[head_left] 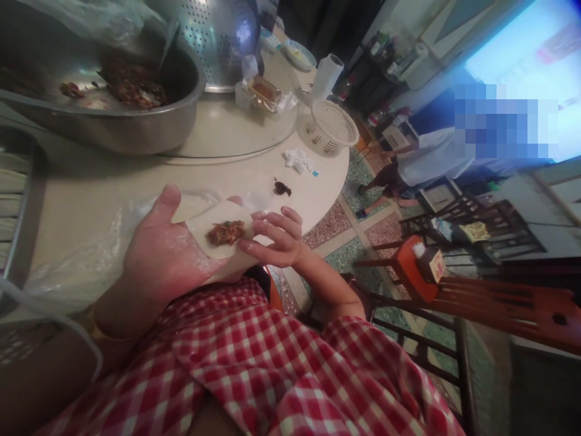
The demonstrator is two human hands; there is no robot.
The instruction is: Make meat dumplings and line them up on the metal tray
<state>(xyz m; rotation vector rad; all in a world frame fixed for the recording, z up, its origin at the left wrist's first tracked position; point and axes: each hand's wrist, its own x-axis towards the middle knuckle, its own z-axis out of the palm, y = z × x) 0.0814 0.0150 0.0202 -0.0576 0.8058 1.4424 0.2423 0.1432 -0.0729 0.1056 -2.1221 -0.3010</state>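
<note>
A pale, flat dumpling wrapper [203, 229] lies across the palm and fingers of my left hand [157, 254], whose thumb sticks up away from it. Brown minced filling [226, 233] sits in a small heap in the middle of the wrapper. From the right, my right hand [279, 236] meets the wrapper's edge, its thumb and fingertips holding there and one finger lifted. The underside of the wrapper is hidden. Behind my left hand stands a large metal basin [136, 130] with more dark filling [131, 82] and a utensil's handle in it.
A metal tray [27, 200] with pale pieces is at the left. Beyond are a colander [218, 42], a white plastic basket [333, 127], a crumpled tissue [297, 160] and a dark scrap [282, 188]. Chairs [411, 266] and a person [417, 163] are off to the right.
</note>
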